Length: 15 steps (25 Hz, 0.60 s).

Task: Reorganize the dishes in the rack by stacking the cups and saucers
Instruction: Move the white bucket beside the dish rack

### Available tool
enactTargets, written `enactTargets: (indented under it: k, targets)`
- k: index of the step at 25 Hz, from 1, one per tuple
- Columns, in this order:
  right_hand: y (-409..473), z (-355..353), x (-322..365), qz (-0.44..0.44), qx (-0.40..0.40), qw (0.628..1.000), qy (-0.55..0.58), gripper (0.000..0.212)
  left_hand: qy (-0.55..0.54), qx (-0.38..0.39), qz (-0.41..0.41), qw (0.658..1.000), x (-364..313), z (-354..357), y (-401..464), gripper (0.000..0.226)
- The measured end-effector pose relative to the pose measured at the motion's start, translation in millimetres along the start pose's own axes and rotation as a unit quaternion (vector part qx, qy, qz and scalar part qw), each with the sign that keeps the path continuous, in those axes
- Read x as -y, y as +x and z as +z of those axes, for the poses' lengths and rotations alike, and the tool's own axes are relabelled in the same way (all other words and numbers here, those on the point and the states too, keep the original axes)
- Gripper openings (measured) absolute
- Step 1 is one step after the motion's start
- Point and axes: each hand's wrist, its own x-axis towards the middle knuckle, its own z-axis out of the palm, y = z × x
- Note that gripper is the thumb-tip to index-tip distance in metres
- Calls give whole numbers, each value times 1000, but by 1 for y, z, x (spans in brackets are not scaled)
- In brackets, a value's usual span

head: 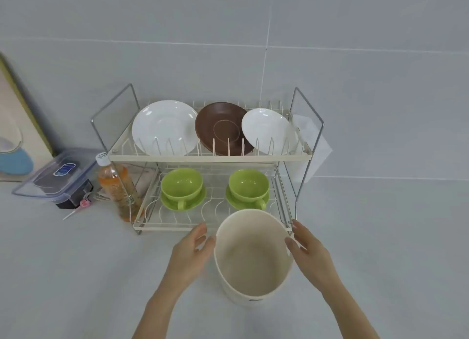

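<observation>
Fingers [200,233] of the left hand [189,257] are spread apart, just beside a cream tub [251,260] on the counter; whether they touch it I cannot tell. Right hand [308,250] is likewise spread, its thumb at the tub's rim. Rack [208,158]: lower tier holds two green cups, left cup [181,184] and right cup [248,185], each on a green saucer, left saucer [168,203] and right saucer [234,203], well apart.

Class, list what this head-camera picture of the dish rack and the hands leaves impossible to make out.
- Cream bucket: hides part of the lower rack's front rail.
- Clear box: label too small; dark contents unclear.
- Picture frame: cut off by the left edge.
- Left hand, right hand: contact with the bucket unclear.
</observation>
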Motion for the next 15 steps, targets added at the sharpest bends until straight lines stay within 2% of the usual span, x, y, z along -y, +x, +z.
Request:
enactTargets:
  k: [6,10,15]
  targets:
    - [-4,9,-16,11,66,998,10,24,23,50,-28,998,20,15,-6,22]
    - [-5,8,-18,-11,57,998,24,27,7,24,-48,999,22,18,-8,32]
    - [-11,1,-20,-36,22,999,24,33,15,-14,-43,999,5,28,-25,31]
